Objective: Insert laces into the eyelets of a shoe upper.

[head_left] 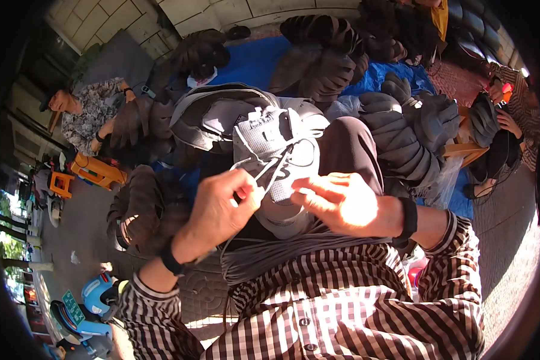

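The left hand (222, 207) is curled closed, its thumb and fingertips pinched on a thin grey lace (269, 170) that runs up and away from it to the front of a grey shoe upper (270, 141). The right hand (342, 204) sits just to the right of the left one, fingers bent and drawn together on the lower edge of the same shoe upper, steadying it; sunlight glares on its back, so the exact fingertip contact is hard to make out. The shoe upper lies directly beyond both hands, resting on the person's dark-trousered lap. Below the hands, a bundle of grey laces (282, 255) drapes across the lap, close to the wrists. Beyond the shoe upper, stacks of dark shoe uppers (396, 132) lie on a blue tarp (252, 60).
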The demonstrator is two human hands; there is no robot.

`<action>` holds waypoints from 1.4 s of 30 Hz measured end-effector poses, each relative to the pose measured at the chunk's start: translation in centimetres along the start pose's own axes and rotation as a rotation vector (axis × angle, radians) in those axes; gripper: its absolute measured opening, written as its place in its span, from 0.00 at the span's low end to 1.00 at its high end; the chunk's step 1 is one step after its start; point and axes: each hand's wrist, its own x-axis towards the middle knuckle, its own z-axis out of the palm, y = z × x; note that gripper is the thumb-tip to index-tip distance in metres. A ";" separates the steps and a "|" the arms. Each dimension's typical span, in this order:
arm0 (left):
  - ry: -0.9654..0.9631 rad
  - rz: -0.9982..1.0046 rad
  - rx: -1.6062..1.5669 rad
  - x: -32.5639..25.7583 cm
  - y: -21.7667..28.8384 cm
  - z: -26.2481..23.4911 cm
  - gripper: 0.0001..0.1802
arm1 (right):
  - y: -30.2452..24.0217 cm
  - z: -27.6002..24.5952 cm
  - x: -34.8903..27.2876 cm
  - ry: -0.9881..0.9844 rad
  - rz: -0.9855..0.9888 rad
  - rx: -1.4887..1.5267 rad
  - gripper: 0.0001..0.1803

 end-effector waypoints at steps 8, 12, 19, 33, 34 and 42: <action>0.145 0.023 0.112 0.2 -3.1 4.6 0.09 | 5.4 0.9 -1.4 -0.142 0.092 -0.295 0.18; 0.073 -0.027 0.006 0.5 -3.1 4.3 0.07 | 6.8 1.6 -1.1 0.009 0.299 -0.006 0.07; -0.079 -0.188 -0.233 2.3 -3.4 0.4 0.02 | 7.9 0.4 -0.6 -0.013 0.916 1.073 0.10; -0.196 -0.080 0.217 2.8 -3.3 -4.1 0.05 | 5.7 1.0 -1.0 -0.076 0.417 0.170 0.05; -0.195 -0.117 0.220 2.8 -3.5 -4.2 0.05 | 5.6 1.1 -0.9 -0.052 0.373 0.116 0.06; -0.201 -0.168 0.164 3.4 -3.8 -4.1 0.05 | 6.3 2.4 -0.2 0.116 0.360 -0.230 0.07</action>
